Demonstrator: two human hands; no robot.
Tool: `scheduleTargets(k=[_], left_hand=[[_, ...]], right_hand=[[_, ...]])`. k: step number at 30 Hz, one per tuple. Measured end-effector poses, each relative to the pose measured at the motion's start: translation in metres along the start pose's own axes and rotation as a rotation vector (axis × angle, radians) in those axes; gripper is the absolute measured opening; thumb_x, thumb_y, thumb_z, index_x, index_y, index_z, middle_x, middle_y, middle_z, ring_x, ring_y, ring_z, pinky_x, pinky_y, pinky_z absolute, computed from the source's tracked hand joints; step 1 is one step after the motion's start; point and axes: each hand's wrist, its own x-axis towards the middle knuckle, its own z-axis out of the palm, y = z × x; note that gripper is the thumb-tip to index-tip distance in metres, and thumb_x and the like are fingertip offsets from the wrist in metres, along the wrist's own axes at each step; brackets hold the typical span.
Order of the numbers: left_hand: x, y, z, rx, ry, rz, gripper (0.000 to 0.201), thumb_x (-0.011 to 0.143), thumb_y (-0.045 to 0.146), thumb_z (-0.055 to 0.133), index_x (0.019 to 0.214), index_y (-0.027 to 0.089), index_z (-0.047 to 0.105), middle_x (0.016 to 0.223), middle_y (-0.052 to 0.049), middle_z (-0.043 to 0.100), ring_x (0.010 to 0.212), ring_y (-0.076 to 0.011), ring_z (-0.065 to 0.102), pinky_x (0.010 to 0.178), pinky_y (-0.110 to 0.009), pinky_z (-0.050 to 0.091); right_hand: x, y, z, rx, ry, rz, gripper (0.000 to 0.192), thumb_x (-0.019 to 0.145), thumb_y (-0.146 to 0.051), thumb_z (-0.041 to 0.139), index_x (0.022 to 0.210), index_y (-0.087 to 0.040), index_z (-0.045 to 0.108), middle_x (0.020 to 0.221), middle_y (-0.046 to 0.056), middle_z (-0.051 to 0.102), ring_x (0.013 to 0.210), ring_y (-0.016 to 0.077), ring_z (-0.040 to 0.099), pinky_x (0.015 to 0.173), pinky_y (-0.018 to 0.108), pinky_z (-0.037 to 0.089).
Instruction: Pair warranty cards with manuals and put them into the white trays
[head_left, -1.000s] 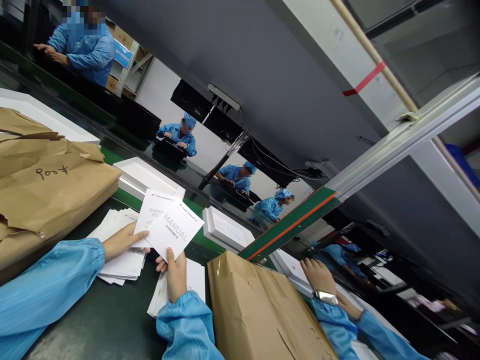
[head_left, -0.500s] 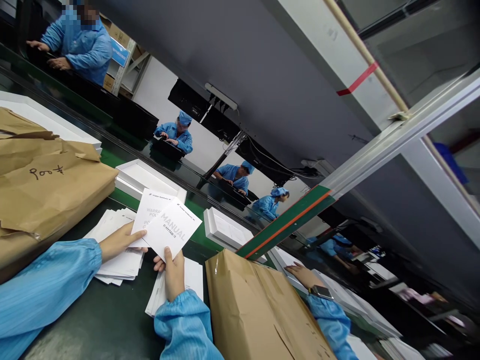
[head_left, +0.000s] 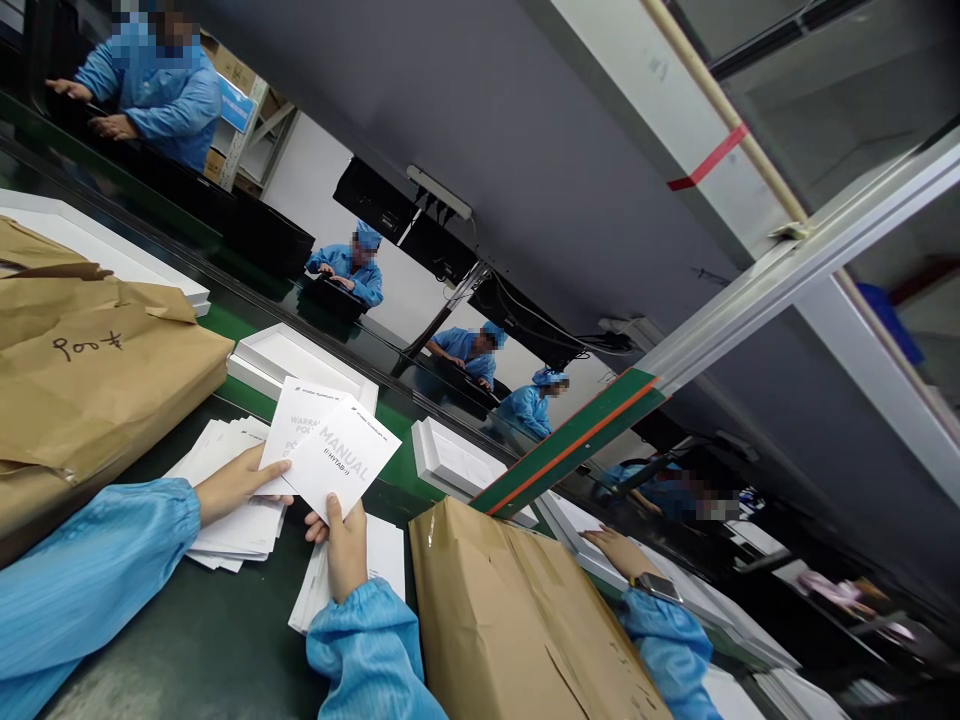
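Between thumb and fingers, my left hand (head_left: 236, 485) grips a white warranty policy booklet (head_left: 287, 425) by its lower edge. My right hand (head_left: 345, 545) pinches a white manual (head_left: 352, 450) at its bottom corner. The manual overlaps the warranty booklet, and both fan out with their printed faces up. Under my left hand lies a loose stack of white booklets (head_left: 247, 525) on the dark green table. A second booklet stack (head_left: 388, 552) sits beneath my right wrist, partly covered by it.
A brown paper package (head_left: 112, 370) stands at the left, another brown package (head_left: 517, 620) at the right. White open boxes (head_left: 259, 370) (head_left: 457, 455) lie beyond on the green conveyor. A co-worker's hand (head_left: 615, 552) touches a box at right. A green post (head_left: 570, 440) slants across.
Both hands and the two booklets keep nearly the same pose. The view shifts slightly. At the right, the co-worker's hand has moved a little to the right along the box.
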Motion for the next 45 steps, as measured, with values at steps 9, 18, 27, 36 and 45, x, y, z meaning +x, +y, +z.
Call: scheduleTargets(k=[9, 18, 27, 36, 45], left_hand=[[0.001, -0.002, 0.0, 0.001, -0.001, -0.019, 0.058, 0.06, 0.043, 0.056, 0.108, 0.015, 0.041, 0.092, -0.009, 0.057, 0.069, -0.0185, 0.057, 0.066, -0.032, 0.047], [0.0, 0.0, 0.0, 0.043, -0.007, 0.01, 0.053, 0.063, 0.041, 0.054, 0.107, 0.014, 0.041, 0.096, -0.009, 0.056, 0.072, -0.0185, 0.057, 0.068, -0.032, 0.047], [0.0, -0.002, -0.002, 0.12, -0.003, 0.044, 0.047, 0.066, 0.041, 0.05, 0.104, 0.015, 0.042, 0.082, -0.004, 0.059, 0.066, -0.0151, 0.056, 0.06, -0.026, 0.047], [0.006, -0.013, 0.004, 0.234, 0.02, 0.151, 0.048, 0.066, 0.041, 0.048, 0.103, 0.014, 0.032, 0.063, 0.0, 0.056, 0.047, -0.0109, 0.053, 0.043, -0.02, 0.038], [0.024, 0.012, -0.027, 0.576, 0.516, 0.197, 0.012, 0.077, 0.027, 0.031, 0.075, 0.019, 0.04, 0.033, 0.007, 0.039, 0.03, -0.0074, 0.036, 0.036, -0.018, 0.026]], right_hand=[[0.002, -0.002, 0.004, -0.011, 0.022, 0.031, 0.028, 0.072, -0.041, 0.044, 0.083, -0.015, 0.044, 0.048, -0.001, 0.054, 0.035, 0.0076, 0.047, 0.032, 0.016, 0.031], [0.001, -0.003, 0.004, -0.038, 0.008, 0.032, 0.034, 0.073, -0.045, 0.041, 0.083, -0.013, 0.04, 0.049, -0.002, 0.053, 0.035, 0.0073, 0.047, 0.034, 0.016, 0.03], [0.001, -0.004, 0.006, -0.04, 0.03, 0.003, 0.034, 0.073, -0.045, 0.04, 0.084, -0.013, 0.039, 0.048, -0.002, 0.053, 0.034, 0.0075, 0.046, 0.034, 0.017, 0.03], [0.004, -0.001, 0.0, 0.008, 0.128, 0.0, 0.044, 0.065, -0.054, 0.046, 0.079, -0.013, 0.04, 0.046, -0.002, 0.053, 0.035, 0.0086, 0.046, 0.033, 0.017, 0.03], [0.004, -0.005, -0.005, 0.024, 0.146, 0.031, 0.037, 0.071, -0.049, 0.043, 0.082, -0.014, 0.041, 0.052, -0.001, 0.055, 0.041, 0.0095, 0.046, 0.039, 0.02, 0.032]])
